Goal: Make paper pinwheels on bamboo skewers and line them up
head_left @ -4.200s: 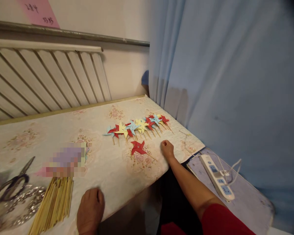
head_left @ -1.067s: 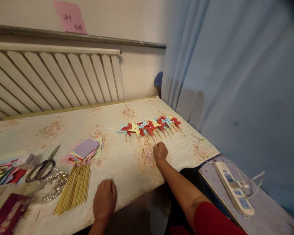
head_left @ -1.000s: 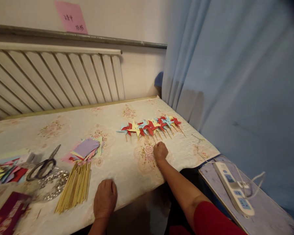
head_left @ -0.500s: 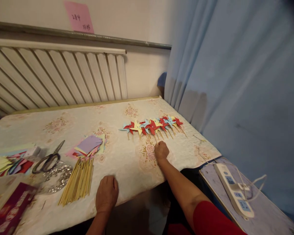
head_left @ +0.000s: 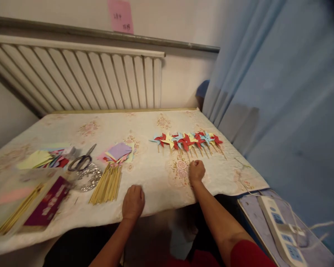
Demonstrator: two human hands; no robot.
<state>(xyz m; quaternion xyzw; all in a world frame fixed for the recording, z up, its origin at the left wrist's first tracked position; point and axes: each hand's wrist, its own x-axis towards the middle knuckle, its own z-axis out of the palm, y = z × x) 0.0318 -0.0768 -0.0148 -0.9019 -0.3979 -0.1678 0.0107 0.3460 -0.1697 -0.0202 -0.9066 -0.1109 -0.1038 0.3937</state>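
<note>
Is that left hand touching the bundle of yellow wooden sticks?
Apart. The head view shows bare flowered cloth between the left hand and the bundle of yellow wooden sticks.

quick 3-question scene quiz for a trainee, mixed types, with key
1. True or false: the right hand rests just in front of the row of paper pinwheels.
2. What lies closest to the left hand? A) scissors B) bundle of wooden sticks C) power strip
3. Fill in: the scissors lie between two piles of coloured ____.

Key: 1 true; 2 B; 3 paper.
</note>
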